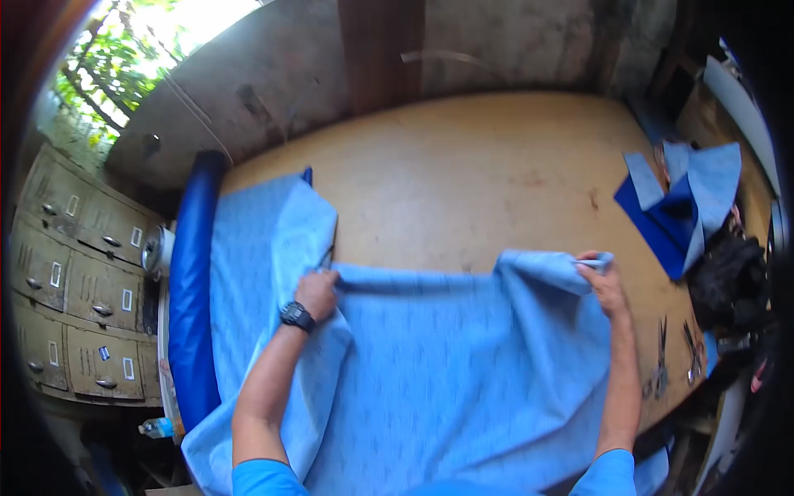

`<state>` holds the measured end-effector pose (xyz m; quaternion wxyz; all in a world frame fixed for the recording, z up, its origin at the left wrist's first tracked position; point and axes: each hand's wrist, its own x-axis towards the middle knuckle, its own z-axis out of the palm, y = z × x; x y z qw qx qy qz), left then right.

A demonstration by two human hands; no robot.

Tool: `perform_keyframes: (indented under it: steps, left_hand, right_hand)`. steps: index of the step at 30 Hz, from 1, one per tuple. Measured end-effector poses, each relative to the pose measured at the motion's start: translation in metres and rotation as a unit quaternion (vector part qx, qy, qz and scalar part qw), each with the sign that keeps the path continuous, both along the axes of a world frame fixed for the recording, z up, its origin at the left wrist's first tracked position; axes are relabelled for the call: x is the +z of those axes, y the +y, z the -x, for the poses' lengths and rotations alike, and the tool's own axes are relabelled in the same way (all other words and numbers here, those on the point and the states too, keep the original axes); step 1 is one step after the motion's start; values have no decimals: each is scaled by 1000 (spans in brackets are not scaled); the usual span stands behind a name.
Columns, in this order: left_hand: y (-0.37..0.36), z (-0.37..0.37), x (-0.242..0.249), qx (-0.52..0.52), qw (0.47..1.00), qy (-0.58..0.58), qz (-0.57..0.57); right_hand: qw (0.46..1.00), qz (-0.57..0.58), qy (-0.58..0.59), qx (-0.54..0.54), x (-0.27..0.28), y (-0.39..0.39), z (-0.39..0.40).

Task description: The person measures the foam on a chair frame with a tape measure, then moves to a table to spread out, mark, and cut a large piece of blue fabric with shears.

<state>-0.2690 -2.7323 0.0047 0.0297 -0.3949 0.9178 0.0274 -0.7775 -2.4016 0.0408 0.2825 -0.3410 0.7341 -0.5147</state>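
A wide sheet of light blue fabric (447, 372) with small darker marks spreads over the table and down toward my body. My left hand (317, 296), with a black watch at the wrist, is closed on a gathered edge of it at left of centre. Something thin and dark shows just above that fist, too small to name. Over on the right, my right hand (606, 285) pinches the folded upper edge of the same fabric between thumb and fingers. Between the hands the edge runs fairly straight, with a raised fold near the right hand.
A dark blue roll (195, 289) lies along the table's left edge, near metal drawers (99, 310). On the brown table (471, 174), two pairs of scissors (660, 364) lie at right, below blue fabric scraps (682, 198) and a black bundle (728, 281). A bottle (157, 427) is at lower left.
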Motion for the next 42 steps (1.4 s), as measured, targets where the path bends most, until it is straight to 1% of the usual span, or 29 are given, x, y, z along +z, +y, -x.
perform_keyframes:
  steps: [2, 3, 4, 5, 7, 9, 10, 12, 14, 15, 16, 18, 20, 21, 22, 23, 24, 26, 27, 29, 32, 34, 35, 36, 37, 38, 40, 41, 42]
  left_hand:
    - [32, -23, 25, -6, 995, -91, 40]
    - [48, -43, 31, 4, 996, -83, 31]
    - [60, -61, 40, 16, 997, -71, 30]
    - [76, -78, 53, 30, 998, -61, 9]
    - [96, -123, 57, 83, 992, -99, -6]
    - [109, -172, 58, 129, 980, -148, -13]
    - [112, -197, 57, 147, 973, -178, -11]
    - [118, -242, 57, 240, 941, -235, -44]
    - [124, -270, 59, 302, 907, -283, -77]
    - [128, -278, 58, 317, 906, -267, -88]
    - [129, -286, 54, 290, 909, -280, -109]
    - [136, -252, 75, 239, 908, -307, -153]
    - [143, -207, 103, 187, 946, -235, -123]
    - [142, -184, 113, 145, 964, -195, -109]
    - [142, -157, 125, 107, 978, -162, -77]
    - [143, -121, 140, 113, 981, -136, -79]
    - [146, -91, 146, 86, 994, -42, -60]
    - [133, -43, 118, 39, 996, 77, -36]
    - [126, -18, 103, 41, 992, 109, -57]
    - [108, 21, 68, 0, 992, 95, -87]
    - [87, 39, -3, -114, 985, -9, -130]
    - [102, 43, -4, -163, 972, -85, -144]
    - [105, 44, -9, -142, 955, -144, -219]
    - [117, 39, -6, -155, 945, -161, -238]
    - [137, 24, -1, -167, 954, -105, -227]
    - [152, 11, 2, -183, 948, -104, -239]
    - [176, -20, -8, -185, 931, -113, -293]
    - [191, -35, -2, -172, 936, -71, -299]
    - [201, -48, -1, -157, 935, -43, -314]
  right_hand:
    - [997, 44, -21, -67, 19, 102, -22]
    - [995, 9, -23, -95, 22, 158, -24]
    - [980, 77, -74, -165, 17, 210, -33]
    - [970, 87, -115, -197, 13, 267, -35]
    - [953, 96, -76, -278, 20, 356, -50]
    - [961, 87, -4, -263, 35, 416, -54]
    - [963, 62, -4, -263, 40, 441, -50]
    - [955, 9, 47, -292, 51, 468, -40]
    - [962, 26, 12, -271, 51, 477, -34]
    - [962, 26, -2, -271, 54, 473, -36]
    - [963, 23, -17, -268, 56, 467, -36]
    - [972, -29, 2, -234, 53, 461, -37]
    - [975, -94, 38, -195, 61, 441, -40]
    - [963, -162, 63, -207, 60, 441, -38]
    - [966, -165, 62, -189, 60, 438, -38]
    - [972, -148, 56, -175, 57, 436, -37]
    - [977, -130, 51, -163, 54, 434, -35]
    - [982, -105, 48, -153, 53, 435, -39]
    - [983, -92, 48, -151, 55, 435, -41]
    - [982, -82, 55, -161, 67, 439, -49]
    - [973, -84, 90, -193, 93, 449, -65]
    - [967, -105, 136, -189, 110, 468, -68]
    - [959, -109, 160, -208, 117, 474, -73]
    - [950, -112, 164, -240, 118, 483, -75]
    - [944, -150, 161, -246, 129, 479, -83]
    - [937, -186, 158, -251, 141, 474, -89]
    - [928, -193, 161, -277, 144, 481, -82]
    - [924, -195, 163, -285, 146, 484, -75]
    - [915, -195, 214, -281, 152, 486, -67]
